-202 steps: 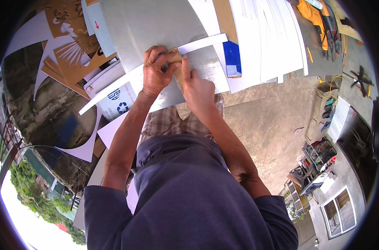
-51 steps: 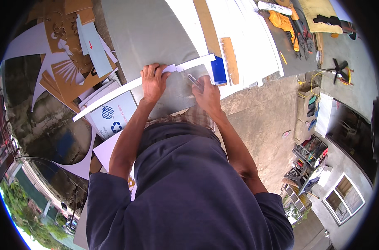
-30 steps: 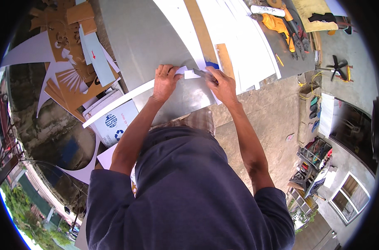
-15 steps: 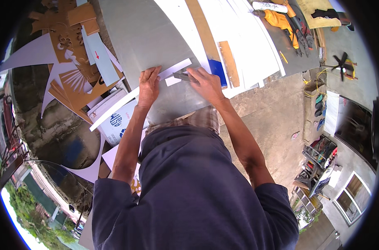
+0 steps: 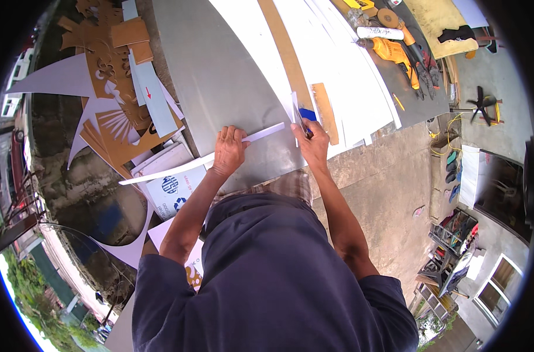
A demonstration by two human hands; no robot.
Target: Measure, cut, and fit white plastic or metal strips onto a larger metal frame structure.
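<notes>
A long narrow white strip lies across the grey metal sheet, one end reaching past the sheet's left edge. My left hand is closed over the strip, fingers bent and thumb beside it. My right hand is raised a little to the right of the strip's other end. Between its fingers is a flat, dark grey metal tool, its exact kind partly hidden. A short white strip stands alongside the tool, apparently in the same grip.
White sheets, a long brown strip and a short tan strip lie to the right. Beyond are an orange power drill, pliers and a yellow pencil. Brown and white cut-outs are heaped at left.
My right hand has moved right, lifting the metal tool and the short strip away from the long strip. My left hand has shifted slightly right and nearer to me, the long strip with it.
</notes>
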